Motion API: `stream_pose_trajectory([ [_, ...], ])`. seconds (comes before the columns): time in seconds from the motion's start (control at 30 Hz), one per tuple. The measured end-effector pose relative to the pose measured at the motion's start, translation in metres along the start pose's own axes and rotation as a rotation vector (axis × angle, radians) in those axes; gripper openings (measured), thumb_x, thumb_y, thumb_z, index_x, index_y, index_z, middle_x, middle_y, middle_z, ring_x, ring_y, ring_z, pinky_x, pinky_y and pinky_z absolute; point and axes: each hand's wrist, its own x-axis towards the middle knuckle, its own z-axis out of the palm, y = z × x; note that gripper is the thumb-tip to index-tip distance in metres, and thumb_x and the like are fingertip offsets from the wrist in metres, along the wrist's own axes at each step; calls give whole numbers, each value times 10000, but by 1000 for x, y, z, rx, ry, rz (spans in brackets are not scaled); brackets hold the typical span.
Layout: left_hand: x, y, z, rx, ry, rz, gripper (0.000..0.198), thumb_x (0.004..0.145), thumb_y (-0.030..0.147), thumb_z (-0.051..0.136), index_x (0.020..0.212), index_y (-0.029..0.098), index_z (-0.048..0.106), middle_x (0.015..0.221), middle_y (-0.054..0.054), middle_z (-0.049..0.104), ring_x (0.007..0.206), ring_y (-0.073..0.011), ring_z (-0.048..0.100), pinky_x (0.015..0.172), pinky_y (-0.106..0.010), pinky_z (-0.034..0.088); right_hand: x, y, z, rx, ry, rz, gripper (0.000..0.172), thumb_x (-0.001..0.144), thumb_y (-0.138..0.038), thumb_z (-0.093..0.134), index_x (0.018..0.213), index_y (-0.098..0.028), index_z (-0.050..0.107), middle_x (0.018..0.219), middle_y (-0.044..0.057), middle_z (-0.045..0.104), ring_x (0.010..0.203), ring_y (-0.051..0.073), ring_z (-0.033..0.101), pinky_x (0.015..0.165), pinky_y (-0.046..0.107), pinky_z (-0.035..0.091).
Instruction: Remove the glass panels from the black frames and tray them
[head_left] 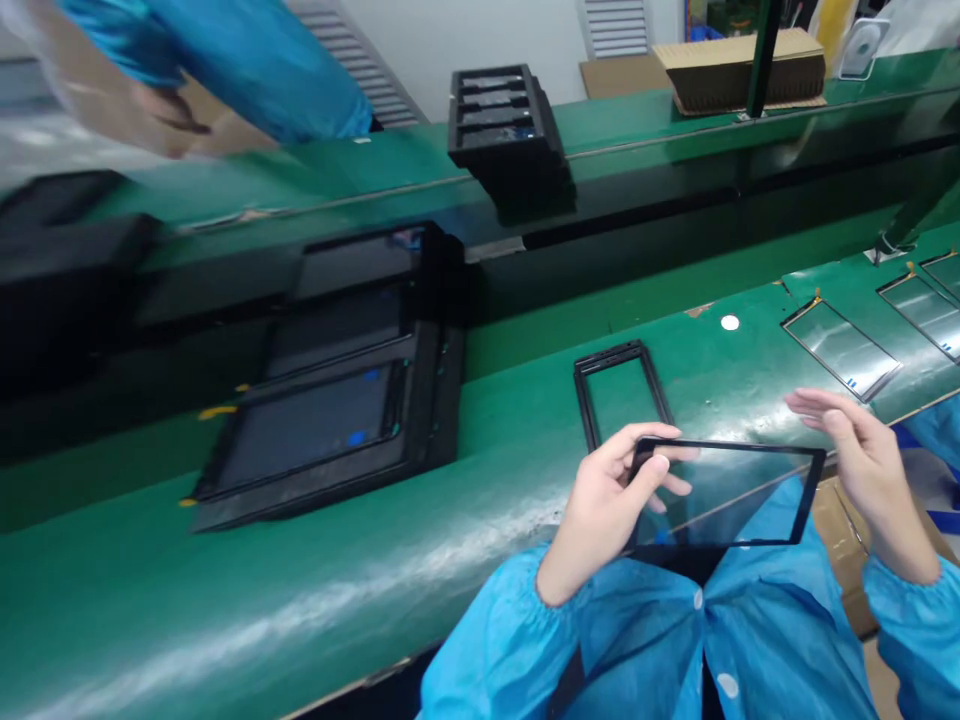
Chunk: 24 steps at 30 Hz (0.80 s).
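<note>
A see-through glass panel with a black border (739,495) is tilted in front of my blue smock. My left hand (596,495) grips its left end, thumb on the near face and fingers showing through the glass behind. Near the panel's right end, my right hand (866,455) is raised with fingers stretched out; it appears apart from the panel. Just beyond my left hand, black rectangular frames (658,385), seemingly stacked, lie on the green bench (510,420). My left hand hides their near edge.
Left, a black tray (431,430) carries dark panels (315,430). More bordered panels (840,350) lie at right, near a white disc (730,322). Behind stand stacked black trays (517,150), cardboard (742,75) and a post (763,60). A co-worker's blue sleeve (255,60) is upper left.
</note>
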Motion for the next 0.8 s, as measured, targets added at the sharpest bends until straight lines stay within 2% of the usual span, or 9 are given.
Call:
stream_pose_trajectory([
  [0.1,-2,-5,-4,-85,103,12,468,914,548,768,1160,165,659,1062,-171,853,696,-242,820,495,-243,576,-4,14,-13,149,-75,98,481,1026,-635,616,1191,-224,801,1033,116,860,873,279,843,758,377,693],
  [0.27,-2,-8,-6,-34,155,57,416,970,529,704,1185,177,650,1109,-168,842,694,-251,817,509,-291,605,-19,8,8,210,-31,148,363,940,-486,793,1170,-209,744,799,68,848,582,243,803,589,335,672],
  [0.33,0,-7,-7,147,210,187,346,999,432,671,1248,191,665,1255,-175,807,861,-275,834,678,-368,673,-20,1,17,165,0,122,320,931,-474,806,1084,-199,748,774,72,844,552,229,793,577,319,669],
  [0.4,3,-5,-8,462,263,409,315,989,322,674,1286,222,707,1366,-147,768,1155,-315,782,1018,-509,625,-21,-5,23,134,1,102,312,932,-480,805,1046,-193,756,765,77,843,540,223,789,567,308,669],
  [0.43,6,-3,-8,626,256,520,312,981,288,682,1284,242,733,1367,-121,773,1266,-328,729,1163,-578,519,-21,-7,25,120,-6,93,313,933,-482,804,1042,-192,761,762,79,842,540,223,790,564,305,670],
  [0.5,11,-2,-7,850,137,671,272,997,278,678,1250,262,778,1269,-82,820,1282,-321,716,1265,-634,379,-23,-8,28,86,-30,80,315,942,-486,794,1044,-189,770,770,84,844,554,233,798,565,310,677],
  [0.6,18,-4,-3,894,-51,710,254,1061,292,610,1208,240,810,1083,-68,864,993,-257,807,1070,-482,589,-28,-5,34,40,-46,77,314,955,-483,781,1059,-186,782,782,87,847,568,245,805,579,326,690],
  [0.7,19,-8,-1,870,-81,626,275,1076,304,582,1169,249,835,1012,-73,869,879,-243,819,853,-366,647,-32,0,36,41,-44,105,303,950,-472,790,1065,-192,788,788,85,848,590,245,812,596,319,693],
  [0.8,15,-7,-4,826,-14,622,236,1037,324,648,1177,308,837,1139,-72,856,1104,-293,796,1154,-509,526,-28,7,37,100,-27,165,313,921,-459,825,1083,-197,777,798,85,848,615,250,818,597,313,690],
])
